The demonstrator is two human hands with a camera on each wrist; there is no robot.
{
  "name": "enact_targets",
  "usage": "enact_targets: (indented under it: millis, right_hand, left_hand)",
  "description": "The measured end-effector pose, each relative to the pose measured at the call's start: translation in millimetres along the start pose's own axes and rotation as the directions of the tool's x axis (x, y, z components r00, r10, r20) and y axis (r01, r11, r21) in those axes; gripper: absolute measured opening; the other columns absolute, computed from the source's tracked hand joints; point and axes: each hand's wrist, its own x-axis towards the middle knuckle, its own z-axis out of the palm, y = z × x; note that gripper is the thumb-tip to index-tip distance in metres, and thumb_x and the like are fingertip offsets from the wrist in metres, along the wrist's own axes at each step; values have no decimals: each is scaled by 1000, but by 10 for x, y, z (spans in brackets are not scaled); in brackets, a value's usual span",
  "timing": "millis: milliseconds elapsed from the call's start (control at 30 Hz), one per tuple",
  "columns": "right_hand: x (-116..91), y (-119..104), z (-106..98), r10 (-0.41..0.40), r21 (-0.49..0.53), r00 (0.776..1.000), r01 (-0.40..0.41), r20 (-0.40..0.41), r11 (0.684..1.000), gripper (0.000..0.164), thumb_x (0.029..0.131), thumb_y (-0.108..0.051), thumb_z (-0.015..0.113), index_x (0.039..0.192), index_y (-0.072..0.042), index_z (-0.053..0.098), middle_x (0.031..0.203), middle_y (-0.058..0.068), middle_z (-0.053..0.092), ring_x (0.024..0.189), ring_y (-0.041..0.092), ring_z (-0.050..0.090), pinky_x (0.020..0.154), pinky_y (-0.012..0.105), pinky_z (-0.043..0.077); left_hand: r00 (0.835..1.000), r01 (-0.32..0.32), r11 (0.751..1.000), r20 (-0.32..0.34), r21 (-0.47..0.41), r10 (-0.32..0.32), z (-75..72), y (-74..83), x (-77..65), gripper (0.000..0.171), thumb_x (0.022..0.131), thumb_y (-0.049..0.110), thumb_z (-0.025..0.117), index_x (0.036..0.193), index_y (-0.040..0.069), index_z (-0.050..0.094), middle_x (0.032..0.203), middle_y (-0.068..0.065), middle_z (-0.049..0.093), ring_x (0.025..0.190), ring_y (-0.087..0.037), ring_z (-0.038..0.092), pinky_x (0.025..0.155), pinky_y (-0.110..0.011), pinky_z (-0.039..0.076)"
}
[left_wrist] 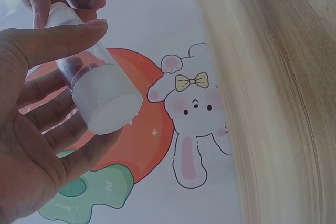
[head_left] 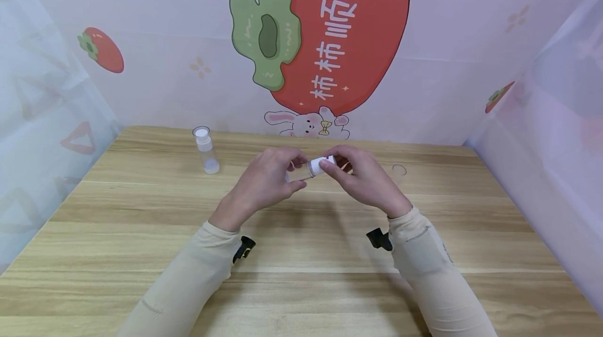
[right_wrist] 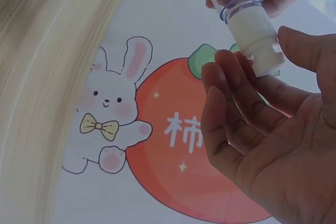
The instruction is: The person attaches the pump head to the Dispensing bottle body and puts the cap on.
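Both hands are on a small clear pump bottle [head_left: 301, 174], tilted sideways above the table. My left hand [head_left: 266, 175] grips its transparent body, with the thumb on one side and fingers on the other. In the left wrist view the frosted white base [left_wrist: 107, 100] points toward the camera. At the other end, my right hand [head_left: 365, 175] pinches the white pump collar [right_wrist: 252, 27] between thumb and fingertips. No cap covers the white pump head [right_wrist: 268, 62] in the right wrist view.
A second clear bottle [head_left: 209, 156] with a white pump top stands at the back left of the wooden table [head_left: 301, 295]. Behind the right hand lies a clear round cap-like piece [head_left: 399, 169], seen mostly as an outline. A printed cloth backdrop [head_left: 169, 86] rises along the rear edge.
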Motion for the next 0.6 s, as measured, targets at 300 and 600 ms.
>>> enact_targets:
  millis: [300,600]
  right_hand:
    - [-18,-4,-34,7,7,1000,-7,-13,1000,25,99,-23,69,118,-6,68,104,2,69,92,21,63,85,42,55]
    - [-28,-4,-57,-45,46,999,45,-16,998,33,96,-18,72,125,-5,64,114,4,67,99,24,65,88,44,55]
  left_hand:
    - [1000,7,1000,11,-14,-7,4,-8,3,38,76,11,90,109,4,73,100,-6,72,87,-19,67,78,-36,57]
    - [999,30,998,36,-61,-28,-13,-35,6,39,78,12,89,112,4,72,102,-7,72,88,-19,68,79,-34,57]
